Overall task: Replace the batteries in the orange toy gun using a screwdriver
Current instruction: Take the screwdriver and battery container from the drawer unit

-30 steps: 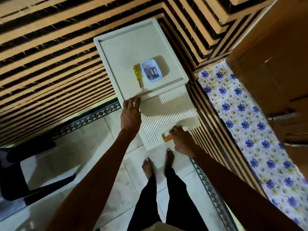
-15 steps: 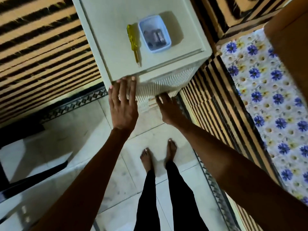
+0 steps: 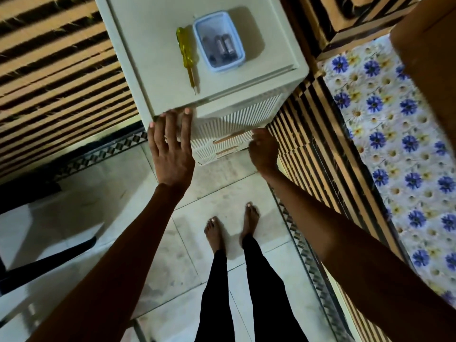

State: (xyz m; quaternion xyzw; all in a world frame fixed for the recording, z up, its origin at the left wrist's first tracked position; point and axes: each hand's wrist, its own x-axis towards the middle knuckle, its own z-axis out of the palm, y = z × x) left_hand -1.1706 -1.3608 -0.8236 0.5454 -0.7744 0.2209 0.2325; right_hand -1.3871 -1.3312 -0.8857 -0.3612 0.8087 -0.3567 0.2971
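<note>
Head view: left hand [image 3: 170, 149] lies flat, fingers straight, on the cabinet [image 3: 148, 45] edge; whether the right hand [image 3: 264, 151] grips a drawer [image 3: 209, 150] is unclear. A jolt could roll the screwdriver [image 3: 186, 55] off.

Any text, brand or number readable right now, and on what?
None can be read.
Batteries in the blue tub: any print is too blurred to read.
Yellow screwdriver: no marking shows.
Drawer unit: no label shows.

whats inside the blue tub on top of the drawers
At least two grey batteries lie side by side in the blue tub. Dark bits at its near end are too blurred to identify.
</note>
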